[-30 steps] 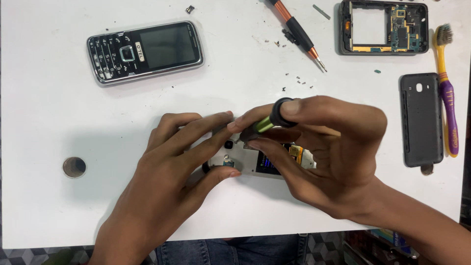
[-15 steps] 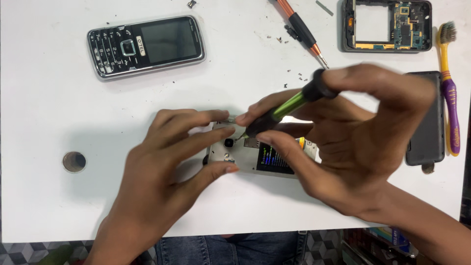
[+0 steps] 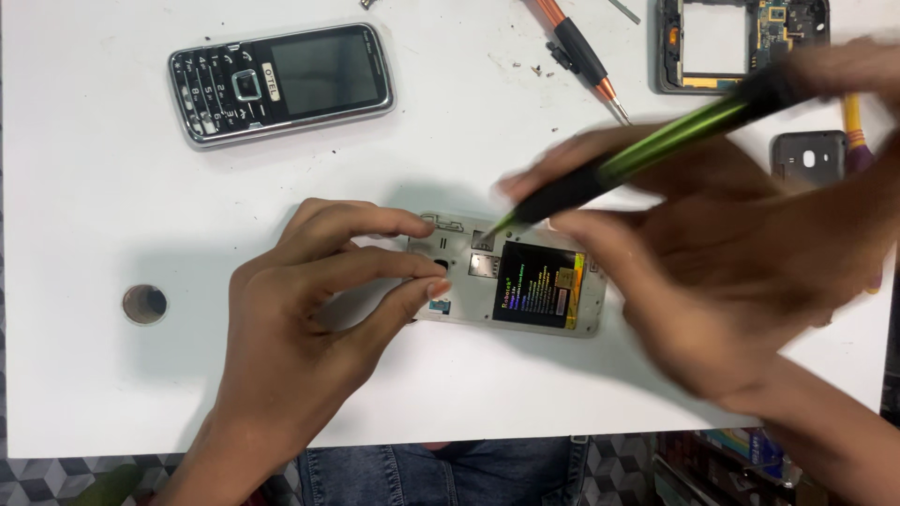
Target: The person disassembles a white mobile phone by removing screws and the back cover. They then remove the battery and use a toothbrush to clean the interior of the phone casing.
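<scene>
There is one view only, from a camera on the person's head. It looks almost straight down on the white desk (image 3: 84, 141), quite near. The hands come in from the bottom edge, with the person's lap below.

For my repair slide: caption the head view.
Left hand steadies opened phone; right hand angles green screwdriver into it.
</scene>
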